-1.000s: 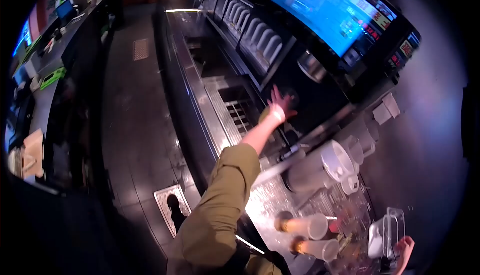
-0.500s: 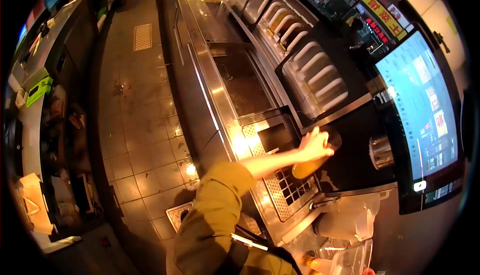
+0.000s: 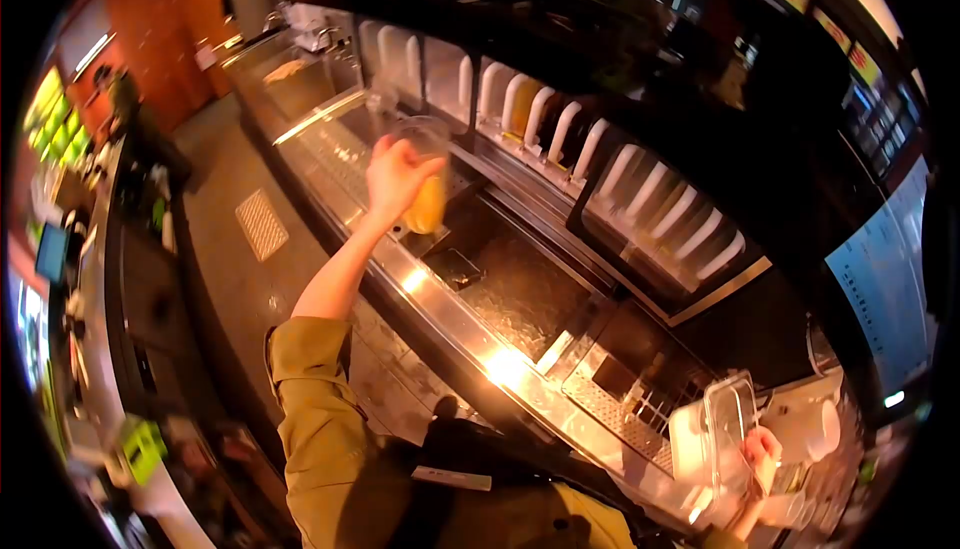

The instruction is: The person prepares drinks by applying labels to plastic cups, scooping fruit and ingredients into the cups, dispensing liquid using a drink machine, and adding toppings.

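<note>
My left hand is closed around a clear cup with yellow drink in its lower part. It hangs tilted above the steel counter, near the left end of an open well. At the lower right, the fingers of my right hand are curled on the edge of a clear plastic container. This container is held up on its side, close to a perforated drip tray. Behind my right hand stands a whitish plastic jug, partly covered by the hand.
Along the back of the counter run lidded bins with white handles. A screen stands at the right. Across the tiled aisle, where a floor drain lies, is another counter. A person stands at its far end.
My view has swung left along the counter. My left hand has carried the cup from beside the drip tray to the far side of the well. My right hand and the clear container have come up into view.
</note>
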`<state>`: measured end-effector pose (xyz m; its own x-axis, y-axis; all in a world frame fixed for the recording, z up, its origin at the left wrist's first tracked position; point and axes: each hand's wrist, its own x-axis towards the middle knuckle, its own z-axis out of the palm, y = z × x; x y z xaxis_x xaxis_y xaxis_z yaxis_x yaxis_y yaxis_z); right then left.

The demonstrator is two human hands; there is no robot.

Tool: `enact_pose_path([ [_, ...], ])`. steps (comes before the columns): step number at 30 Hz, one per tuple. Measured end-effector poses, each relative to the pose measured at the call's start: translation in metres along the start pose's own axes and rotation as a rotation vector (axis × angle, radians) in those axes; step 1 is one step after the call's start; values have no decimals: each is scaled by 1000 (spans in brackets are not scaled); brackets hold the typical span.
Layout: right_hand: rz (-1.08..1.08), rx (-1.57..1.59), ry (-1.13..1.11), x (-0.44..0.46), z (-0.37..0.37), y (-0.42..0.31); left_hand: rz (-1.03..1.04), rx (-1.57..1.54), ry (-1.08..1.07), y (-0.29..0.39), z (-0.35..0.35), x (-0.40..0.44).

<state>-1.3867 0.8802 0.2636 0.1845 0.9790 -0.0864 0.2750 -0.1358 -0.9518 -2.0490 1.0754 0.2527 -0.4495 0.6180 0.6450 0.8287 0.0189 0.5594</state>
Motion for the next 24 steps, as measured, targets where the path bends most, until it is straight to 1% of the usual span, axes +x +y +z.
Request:
enact_pose_path([
  [3,77,19,102,7,35,11,19,58,76,-75,28,42],
  [4,71,5,86,6,46,4,6,98,67,-90,28,51],
  [5,113,52,73,3,56,-3,2,166,41,-101,29,60],
  [6,-5,-115,139,11,57,22,0,234,15,-111,31,69],
  [7,-32,-130,157,6,70,15,-53,32,-38,-103,26,73],
  [8,-42,-207,189,8,70,33,-153,-124,-81,-135,47,81],
  [9,-2,-254,167,-2,81,8,-110,-105,-95,-154,56,95],
  [10,12,-350,216,-8,86,-3,-31,-63,-80,-146,67,109],
  [11,132,-178,246,-11,90,3,33,-12,-47,-137,73,120],
  [12,123,-79,259,-15,93,-6,87,50,-8,-124,73,127],
  [13,154,-162,319,-26,105,-42,145,117,53,-109,66,129],
  [14,239,-103,299,-25,102,-36,197,177,119,-97,54,128],
  [15,126,-294,335,-31,105,-48,282,224,219,-85,42,124],
  [17,160,-319,342,-36,103,-54,506,306,451,-57,28,103],
  [18,130,-304,334,-33,104,-49,554,292,379,-7,19,84],
  [19,101,-288,332,-32,103,-44,243,106,-333,61,16,59],
  [20,77,-310,327,-32,100,-43,535,-114,-594,89,46,32],
  [21,36,-358,313,-32,99,-47,753,-462,-599,132,71,-10],
  [23,-61,-458,266,-33,96,-62,540,-259,156,44,64,24],
  [24,-83,-472,232,-31,98,-68,441,-610,-349,74,84,-29],
])
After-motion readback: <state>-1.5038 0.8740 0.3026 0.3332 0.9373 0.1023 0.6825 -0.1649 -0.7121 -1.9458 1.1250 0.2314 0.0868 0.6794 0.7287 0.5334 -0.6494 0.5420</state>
